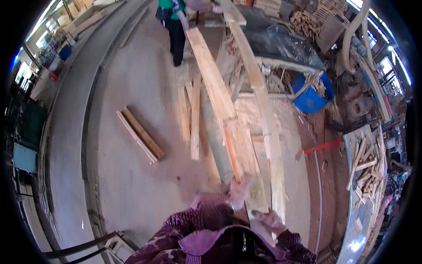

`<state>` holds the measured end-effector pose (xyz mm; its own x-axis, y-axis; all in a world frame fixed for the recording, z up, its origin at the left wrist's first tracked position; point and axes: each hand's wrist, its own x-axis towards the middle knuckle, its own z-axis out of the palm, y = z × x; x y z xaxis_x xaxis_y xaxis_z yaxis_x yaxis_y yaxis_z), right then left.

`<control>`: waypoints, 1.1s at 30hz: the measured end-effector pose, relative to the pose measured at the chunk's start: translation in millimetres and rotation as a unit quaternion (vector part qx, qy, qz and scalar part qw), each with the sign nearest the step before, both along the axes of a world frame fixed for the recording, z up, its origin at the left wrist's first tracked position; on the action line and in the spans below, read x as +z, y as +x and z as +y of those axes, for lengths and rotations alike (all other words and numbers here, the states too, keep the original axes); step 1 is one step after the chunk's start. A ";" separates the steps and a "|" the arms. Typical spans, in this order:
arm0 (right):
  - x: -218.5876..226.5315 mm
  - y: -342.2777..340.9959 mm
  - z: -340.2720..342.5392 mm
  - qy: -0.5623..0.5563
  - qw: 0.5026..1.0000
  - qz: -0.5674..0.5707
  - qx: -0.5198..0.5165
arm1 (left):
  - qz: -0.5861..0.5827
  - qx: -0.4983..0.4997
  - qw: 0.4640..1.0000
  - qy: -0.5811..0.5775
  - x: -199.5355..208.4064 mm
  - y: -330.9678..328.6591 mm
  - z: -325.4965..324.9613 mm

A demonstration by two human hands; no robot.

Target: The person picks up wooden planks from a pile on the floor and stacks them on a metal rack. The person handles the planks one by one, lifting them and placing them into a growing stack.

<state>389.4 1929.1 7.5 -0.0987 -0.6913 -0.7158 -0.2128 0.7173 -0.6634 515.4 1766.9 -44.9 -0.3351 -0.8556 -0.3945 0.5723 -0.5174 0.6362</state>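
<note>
Below the middle of the view, my left hand [238,192] is closed around the near end of a pale wooden board [237,141] with a reddish-brown edge. My right hand [270,218] is lower and to the right, its fingers bent at the near end of another board [258,189] lying alongside. Its underside is hidden. A longer plank [215,83] stretches away from the boards at my hands toward a co-worker [176,31] in green and dark trousers at the top. Right of my hands runs a long pale strip of wood [263,110].
Loose boards [195,119] and a pair of dark-edged pieces [140,134] lie on the floor to the left. Right of the strip stand a blue bin [313,94] with scraps and a dark-topped machine table [281,39]. Wood offcuts [367,165] lie on a bench at far right.
</note>
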 end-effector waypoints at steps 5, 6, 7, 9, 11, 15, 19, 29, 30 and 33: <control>1.0 48.0 -33.7 0.026 0.990 -0.106 -0.086 | -0.076 -0.045 0.992 0.087 -14.9 44.3 -32.3; -4.3 55.3 -37.7 0.035 0.991 -0.092 -0.096 | -0.106 -0.036 0.986 0.122 -12.9 51.2 -41.4; -8.2 61.8 -41.5 0.045 0.990 -0.078 -0.105 | -0.102 -0.042 0.988 0.110 -10.1 60.7 -45.5; 2.1 68.9 -49.4 0.008 0.994 -0.074 -0.081 | -0.088 -0.066 0.990 0.085 30.5 78.3 -54.3; 27.8 84.0 -77.4 0.015 0.999 -0.011 -0.027 | -0.031 -0.018 0.995 0.095 6.9 90.8 -60.5; 9.2 92.3 -106.5 0.044 0.996 -0.075 -0.024 | -0.030 0.030 0.991 0.130 -17.8 109.6 -85.9; 25.3 117.9 -152.2 0.002 0.997 -0.076 0.004 | -0.102 -0.007 0.987 0.123 1.3 128.5 -123.9; -65.0 172.8 -264.3 0.066 0.985 -0.157 -0.017 | -0.208 -0.041 0.963 0.169 -45.7 229.3 -250.5; -68.0 176.5 -284.5 0.086 0.970 -0.223 -0.040 | -0.193 -0.037 0.969 0.147 -45.4 244.8 -264.8; -68.9 205.2 -328.9 0.072 0.970 -0.232 -0.003 | -0.231 -0.076 0.957 0.158 11.0 281.7 -316.8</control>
